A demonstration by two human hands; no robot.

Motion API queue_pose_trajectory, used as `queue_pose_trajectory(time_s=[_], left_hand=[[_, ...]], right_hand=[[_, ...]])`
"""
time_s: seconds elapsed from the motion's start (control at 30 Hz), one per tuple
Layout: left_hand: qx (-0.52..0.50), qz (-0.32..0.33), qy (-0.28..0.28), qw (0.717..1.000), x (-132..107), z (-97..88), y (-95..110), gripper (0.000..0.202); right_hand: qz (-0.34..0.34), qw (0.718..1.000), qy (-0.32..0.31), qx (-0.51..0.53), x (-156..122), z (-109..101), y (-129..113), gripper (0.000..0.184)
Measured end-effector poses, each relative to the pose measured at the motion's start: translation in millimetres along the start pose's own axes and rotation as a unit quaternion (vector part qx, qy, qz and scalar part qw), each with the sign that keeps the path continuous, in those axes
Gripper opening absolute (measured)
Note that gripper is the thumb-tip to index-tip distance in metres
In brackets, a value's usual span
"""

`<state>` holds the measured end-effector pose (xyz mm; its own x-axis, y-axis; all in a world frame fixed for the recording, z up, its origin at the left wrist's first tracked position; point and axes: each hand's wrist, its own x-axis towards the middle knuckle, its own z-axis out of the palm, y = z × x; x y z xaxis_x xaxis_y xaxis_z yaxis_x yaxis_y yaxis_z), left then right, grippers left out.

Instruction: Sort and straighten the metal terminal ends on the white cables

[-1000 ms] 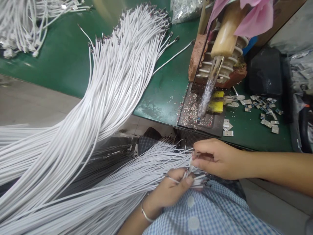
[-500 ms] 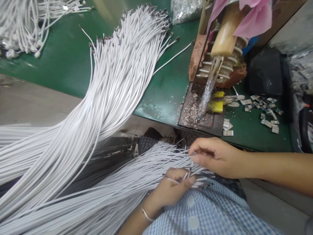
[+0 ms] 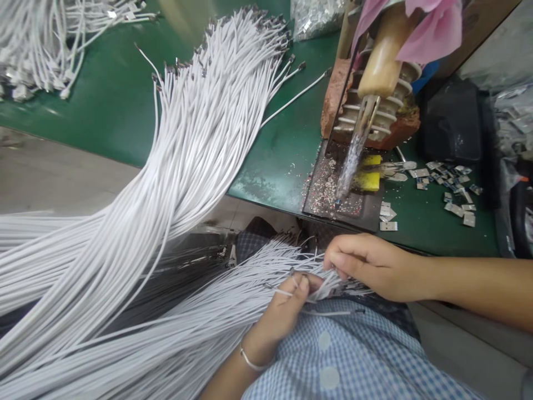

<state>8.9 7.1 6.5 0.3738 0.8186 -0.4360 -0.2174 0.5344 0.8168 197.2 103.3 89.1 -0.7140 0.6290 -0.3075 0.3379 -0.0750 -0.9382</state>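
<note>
A bundle of thin white cables [image 3: 216, 303] runs across my lap, its ends fanned out by my hands. My left hand [image 3: 283, 311], with a bracelet at the wrist, is closed around a few of these cables near their ends. Dark tips stick out above its thumb. My right hand [image 3: 375, 269] is closed in a pinch just beyond it, over the cable ends. A white cable seems to be between its fingertips, though the fingers partly hide it. One loose cable end [image 3: 337, 313] lies on the blue checked cloth below.
A thick bundle of white cables [image 3: 208, 116] hangs over the edge of the green table [image 3: 112, 128]. A soldering iron [image 3: 378, 66] rests in a coil stand on bricks, tip above a dirty plate [image 3: 366, 214]. Metal USB connectors [image 3: 453, 208] lie scattered to its right.
My left hand has turned and shifted slightly up, and its cable tips now point up-left. One cable end has dropped onto the cloth. My right hand has moved slightly right, its fingers more curled.
</note>
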Motion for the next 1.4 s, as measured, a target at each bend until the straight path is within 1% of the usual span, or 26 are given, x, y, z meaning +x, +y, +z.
queue_pose_trajectory(time_s=[0.07,0.13,0.2,0.23,0.33,0.4,0.43,0.53,0.63,0.73,0.83,0.93,1.0,1.07,1.17,1.27,1.33,1.4], left_hand=[[-0.018,0.029,0.024,0.999,3.4,-0.9,-1.6,0.035],[-0.031,0.051,0.048,0.997,6.0,-1.3,-0.7,0.036],[-0.030,0.051,0.061,0.996,7.0,-1.5,1.7,0.036],[-0.029,0.039,0.055,0.997,7.1,-1.5,2.8,0.036],[-0.045,-0.015,-0.005,0.999,6.5,-0.5,5.4,0.036],[-0.052,-0.041,-0.043,0.997,6.8,2.2,7.4,0.036],[-0.057,-0.049,-0.058,0.996,7.4,4.2,8.9,0.035],[-0.056,-0.067,-0.099,0.991,9.8,11.4,15.1,0.034],[-0.028,-0.079,-0.136,0.987,11.9,16.9,20.1,0.034],[-0.024,-0.086,-0.153,0.984,12.2,17.8,19.5,0.033],[-0.049,-0.091,-0.148,0.984,10.8,15.2,15.2,0.030],[-0.042,-0.064,-0.107,0.991,8.8,12.0,12.6,0.027],[-0.021,-0.047,-0.073,0.996,7.5,10.9,13.3,0.026],[0.004,-0.035,-0.056,0.998,6.4,10.8,14.9,0.027],[0.031,-0.025,-0.062,0.997,5.1,11.2,16.6,0.031],[0.037,-0.028,-0.073,0.996,4.1,11.3,17.2,0.036],[0.055,-0.028,-0.075,0.995,3.4,11.1,18.8,0.037],[0.098,-0.025,-0.081,0.992,2.8,11.3,22.0,0.037]], right_hand=[[-0.034,0.999,-0.033,-0.015,2.0,-0.6,2.6,0.032],[-0.074,0.993,-0.088,-0.037,3.5,-0.3,5.3,0.038],[-0.091,0.985,-0.127,-0.068,4.1,1.1,7.1,0.036],[-0.084,0.984,-0.130,-0.086,4.0,1.9,7.5,0.032],[-0.024,0.987,-0.089,-0.133,3.4,4.0,7.4,0.013],[0.008,0.986,-0.066,-0.153,3.2,4.8,7.3,0.009],[0.011,0.985,-0.062,-0.160,3.1,5.2,7.5,0.009],[-0.007,0.984,-0.062,-0.166,3.0,6.1,8.6,0.009],[-0.020,0.984,-0.050,-0.170,2.5,6.5,9.4,0.006],[-0.032,0.982,-0.061,-0.178,1.3,6.2,9.3,0.007],[-0.037,0.979,-0.076,-0.186,0.0,5.9,8.7,0.009],[-0.025,0.978,-0.055,-0.197,-0.2,6.1,7.7,0.007],[-0.010,0.979,-0.039,-0.198,0.4,6.4,6.9,0.007],[0.001,0.981,-0.034,-0.192,1.4,6.5,6.4,0.006],[0.001,0.983,-0.027,-0.181,3.0,6.0,5.9,0.006],[-0.006,0.988,-0.013,-0.151,4.2,4.9,4.8,0.008],[-0.004,0.992,-0.009,-0.124,4.4,4.1,3.7,0.014],[0.003,0.994,-0.010,-0.110,4.1,3.6,2.5,0.019]])
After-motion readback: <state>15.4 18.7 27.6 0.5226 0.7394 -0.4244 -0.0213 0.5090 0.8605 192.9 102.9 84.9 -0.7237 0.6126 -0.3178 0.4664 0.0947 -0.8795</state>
